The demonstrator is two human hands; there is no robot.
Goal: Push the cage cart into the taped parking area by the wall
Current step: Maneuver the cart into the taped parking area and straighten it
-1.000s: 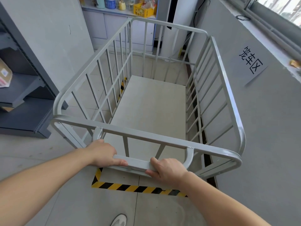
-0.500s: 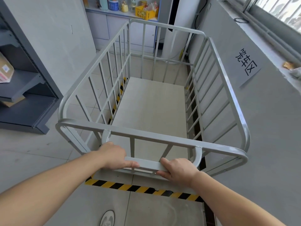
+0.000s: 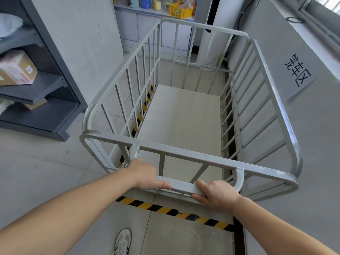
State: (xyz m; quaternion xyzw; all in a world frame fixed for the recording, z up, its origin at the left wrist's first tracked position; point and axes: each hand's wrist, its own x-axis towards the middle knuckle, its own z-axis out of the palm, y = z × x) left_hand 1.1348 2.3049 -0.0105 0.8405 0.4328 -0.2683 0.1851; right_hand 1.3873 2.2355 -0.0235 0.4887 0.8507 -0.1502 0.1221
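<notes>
— Where was the cart found?

— The cart (image 3: 184,155) was seen standing close beside the wall (image 3: 312,144) on its right, below a paper sign (image 3: 298,72). A line of striped tape (image 3: 165,209) was laid across the floor just behind the cart's near end. More of it was seen through the left bars, alongside the platform.

— How was it held?

— The flat handle (image 3: 181,186) at the near end was gripped at both ends. The left hand (image 3: 145,174) was curled round the left end. The right hand (image 3: 219,196) was closed on the right end, with the thumb laid on top and the fingers tucked beneath.

— What else was noted?

— A dark shelf (image 3: 46,92) was seen to the left, well apart from the cart, with a box (image 3: 16,69) lying on it. A white shoe (image 3: 123,240) was seen on the floor, on the near side of the tape.
</notes>
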